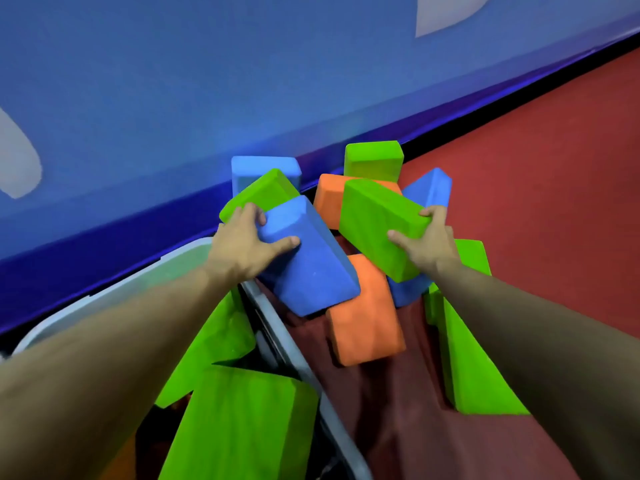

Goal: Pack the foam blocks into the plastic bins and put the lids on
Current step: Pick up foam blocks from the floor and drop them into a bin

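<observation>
My left hand (247,239) grips a blue foam block (311,268) by its upper end, thumb on top. My right hand (427,242) grips a green foam block (375,226) by its right end. Both blocks are tilted over a pile of blue, green and orange blocks (365,313) on the red floor. At lower left, a clear plastic bin (277,327) holds several green blocks (242,420); my left forearm crosses over it. No lid can be made out.
A blue padded wall (173,98) runs diagonally behind the pile, close to the bin's far side. Red floor mat (554,150) stretches to the right. A long green block (474,358) lies under my right forearm.
</observation>
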The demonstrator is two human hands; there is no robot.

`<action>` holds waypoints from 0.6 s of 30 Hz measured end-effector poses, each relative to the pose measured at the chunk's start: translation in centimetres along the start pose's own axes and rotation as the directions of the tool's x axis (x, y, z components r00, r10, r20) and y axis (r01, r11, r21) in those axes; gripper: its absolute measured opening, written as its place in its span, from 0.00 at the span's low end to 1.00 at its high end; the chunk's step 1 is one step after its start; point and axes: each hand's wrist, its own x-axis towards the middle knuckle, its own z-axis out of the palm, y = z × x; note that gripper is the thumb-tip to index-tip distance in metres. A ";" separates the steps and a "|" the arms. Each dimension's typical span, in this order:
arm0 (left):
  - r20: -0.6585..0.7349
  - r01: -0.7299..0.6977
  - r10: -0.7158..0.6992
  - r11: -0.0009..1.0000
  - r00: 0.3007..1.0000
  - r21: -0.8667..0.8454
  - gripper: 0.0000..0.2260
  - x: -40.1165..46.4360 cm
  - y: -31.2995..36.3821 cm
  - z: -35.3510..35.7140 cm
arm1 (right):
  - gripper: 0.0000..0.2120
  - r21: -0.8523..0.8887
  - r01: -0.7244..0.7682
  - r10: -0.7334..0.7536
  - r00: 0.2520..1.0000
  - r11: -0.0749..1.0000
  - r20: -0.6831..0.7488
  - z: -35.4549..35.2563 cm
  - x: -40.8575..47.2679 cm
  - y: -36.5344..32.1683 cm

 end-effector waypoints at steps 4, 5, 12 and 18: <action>0.020 -0.125 0.125 0.992 0.992 0.006 0.35 -1.9 1.9 -0.6 | 0.25 -0.019 0.036 -0.039 0.989 0.999 -0.146 -0.2 -2.0 -0.3; 0.001 -0.165 0.165 0.986 0.986 0.026 0.39 -2.4 2.4 -1.0 | 0.24 -0.014 0.055 -0.056 0.982 0.998 -0.180 -0.6 -2.7 -0.6; -0.210 0.004 -0.030 0.993 0.977 -0.122 0.39 -9.8 5.3 -8.9 | 0.23 -0.041 0.243 -0.242 0.911 0.969 -0.334 -7.0 -10.8 -4.3; -0.348 0.170 -0.255 0.952 0.902 -0.256 0.41 -18.8 1.4 -18.6 | 0.24 -0.025 0.351 -0.341 0.890 0.936 -0.303 -9.9 -21.6 -8.4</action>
